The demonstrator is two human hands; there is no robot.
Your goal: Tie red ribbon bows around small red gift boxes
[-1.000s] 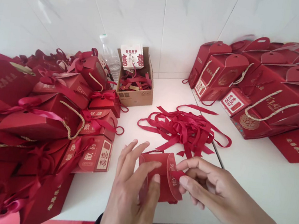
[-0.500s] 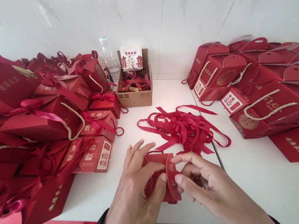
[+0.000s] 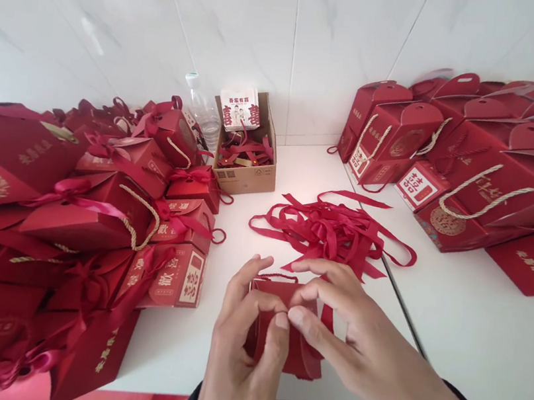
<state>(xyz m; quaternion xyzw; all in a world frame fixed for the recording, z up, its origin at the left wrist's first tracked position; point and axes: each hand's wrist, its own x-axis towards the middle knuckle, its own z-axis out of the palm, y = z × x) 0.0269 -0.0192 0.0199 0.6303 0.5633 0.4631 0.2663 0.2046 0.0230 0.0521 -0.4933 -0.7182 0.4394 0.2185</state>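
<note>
A small red gift box (image 3: 306, 359) stands on the white table in front of me, with a dark red cord loop at its far edge. My left hand (image 3: 251, 338) is at its left side, thumb and forefinger pinched at the top middle of the box. From the right, my right hand (image 3: 331, 310) pinches at the same spot, its fingertips almost touching the left ones. The flap edges between the fingertips are mostly hidden. Just beyond the hands lies a loose heap of red ribbons (image 3: 327, 229).
On the left, red gift boxes (image 3: 90, 207) with ribbon bows are piled up. Red boxes with rope handles (image 3: 492, 173) stand at the right. A cardboard box (image 3: 250, 179) holding cards and ribbon pieces and a clear plastic bottle (image 3: 200, 106) are by the tiled wall.
My right hand has moved left from the raised right flap to the box's top middle. That flap now lies folded down, and both hands' fingertips have come together.
</note>
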